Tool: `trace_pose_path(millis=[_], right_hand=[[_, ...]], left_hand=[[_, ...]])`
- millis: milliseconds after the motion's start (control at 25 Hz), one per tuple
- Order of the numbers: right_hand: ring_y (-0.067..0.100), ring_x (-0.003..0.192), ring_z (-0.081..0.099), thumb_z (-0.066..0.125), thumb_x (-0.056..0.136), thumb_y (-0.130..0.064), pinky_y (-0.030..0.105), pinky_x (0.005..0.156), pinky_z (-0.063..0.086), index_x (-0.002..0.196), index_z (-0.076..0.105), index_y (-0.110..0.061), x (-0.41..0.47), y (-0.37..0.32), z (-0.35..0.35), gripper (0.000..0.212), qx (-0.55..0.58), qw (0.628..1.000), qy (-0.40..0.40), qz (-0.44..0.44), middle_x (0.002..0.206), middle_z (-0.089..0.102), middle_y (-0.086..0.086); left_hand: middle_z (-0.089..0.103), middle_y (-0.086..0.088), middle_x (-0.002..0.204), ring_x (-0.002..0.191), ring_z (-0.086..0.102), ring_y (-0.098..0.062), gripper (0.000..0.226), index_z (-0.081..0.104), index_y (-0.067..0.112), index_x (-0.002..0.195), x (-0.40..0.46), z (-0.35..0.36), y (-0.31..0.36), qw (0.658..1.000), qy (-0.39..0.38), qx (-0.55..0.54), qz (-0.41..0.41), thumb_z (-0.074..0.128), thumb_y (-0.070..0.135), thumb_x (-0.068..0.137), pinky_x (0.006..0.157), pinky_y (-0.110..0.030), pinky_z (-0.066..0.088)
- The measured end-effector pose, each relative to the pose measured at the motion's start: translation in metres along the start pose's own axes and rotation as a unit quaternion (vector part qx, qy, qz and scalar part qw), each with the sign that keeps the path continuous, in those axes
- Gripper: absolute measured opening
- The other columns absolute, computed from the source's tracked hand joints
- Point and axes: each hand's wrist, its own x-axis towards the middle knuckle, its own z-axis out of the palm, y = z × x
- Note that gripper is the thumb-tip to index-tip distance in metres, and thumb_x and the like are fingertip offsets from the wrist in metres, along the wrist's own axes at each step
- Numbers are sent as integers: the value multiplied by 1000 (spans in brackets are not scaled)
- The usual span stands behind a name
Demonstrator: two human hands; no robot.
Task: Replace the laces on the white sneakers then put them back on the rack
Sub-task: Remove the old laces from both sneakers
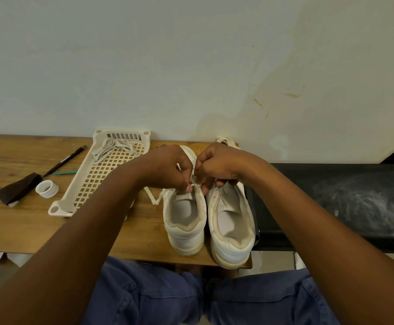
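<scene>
Two white sneakers stand side by side on the wooden desk [27, 221], heels toward the person and toes toward the wall, touching along their inner sides. The left sneaker [184, 221] sits a little farther back than the right sneaker [232, 228], whose heel reaches the desk's near edge. Both hands work above the front of the left sneaker. The left hand [167, 167] has its fingers curled and pinches a white lace [152, 198] at the top of the tongue; a flat length of that lace trails off to the left and loops down onto the desk. The right hand [217, 164] is also curled, its fingertips pinching the lace close by the left hand, right over the gap between the two sneakers. To the left of the sneakers lies a cream plastic rack [83, 191] with a lattice bottom, set at a slant, and a bundle of spare laces [116, 147] rests in its far end. Farther left on the desk are a white roll of tape [47, 189], a dark folded cloth [18, 190], a black pen [65, 160] and a teal pencil [64, 172]. A black bench [346, 200] with a dusty top stands just beside the desk on the right. The person's blue trousers [144, 299] fill the bottom of the view.
</scene>
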Motion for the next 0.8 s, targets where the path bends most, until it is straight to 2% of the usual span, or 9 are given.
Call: trace_pose_path(millis=[80,200,280,320,400,520,640,720,800], right_hand=[[22,60,55,71,89,-10,32,64,42,103,72,-5,2,1,2,15,6,1000,1,-4,77,79,11],[31,66,63,69,88,-9,35,66,47,104,72,-1,4,2,4,19,4,1000,13,-14,77,78,13],[43,81,74,68,87,-9,38,71,53,100,73,-1,4,1,6,16,6,999,22,-30,80,78,16],[41,85,76,68,87,-8,37,71,54,98,73,-1,3,0,7,14,6,999,26,-35,83,78,18],[28,69,77,68,88,-8,28,62,53,93,73,-6,-1,-2,8,8,-2,999,33,-42,86,78,19],[11,40,54,66,90,-9,14,41,38,91,70,-13,-8,-5,7,6,-12,999,34,-40,87,79,18],[18,51,52,66,89,-12,20,49,39,95,72,-12,-9,-4,5,9,-9,999,27,-30,82,79,15],[15,48,46,65,89,-14,18,45,33,103,72,-6,-8,-4,5,17,-11,999,23,-24,80,79,12],[13,45,42,66,89,-14,16,44,31,107,71,-2,-7,-3,4,22,-10,999,24,-21,80,79,12]], left_hand=[[71,-10,87,85,63,-19,26,68,22,58,-4,-4,-1,1000,-21,-16,2,82,10,76,85,-46,56],[72,-11,96,98,64,-28,22,69,10,61,-10,-11,-8,996,-57,-62,26,80,0,77,94,-54,54],[72,-8,103,106,65,-26,20,66,3,64,-13,-16,-15,989,-84,-114,43,77,-6,78,99,-54,53],[73,-6,107,109,65,-24,20,65,2,64,-14,-18,-19,984,-96,-139,48,77,-6,78,100,-50,53],[73,-4,112,113,65,-20,17,62,0,64,-17,-21,-26,976,-110,-183,52,75,0,74,94,-41,57],[75,-6,113,112,67,-20,12,60,1,61,-15,-20,-32,965,-102,-238,28,69,6,67,93,-40,55],[77,-7,104,104,70,-23,12,75,10,67,-9,-18,-27,968,-41,-247,15,78,20,73,97,-44,53],[77,2,95,95,70,-14,21,81,19,77,-8,-16,-24,985,13,-173,11,87,39,76,89,-34,54],[74,10,89,88,67,-5,20,82,27,77,-4,-11,-23,994,30,-102,8,85,46,74,77,-24,52]])
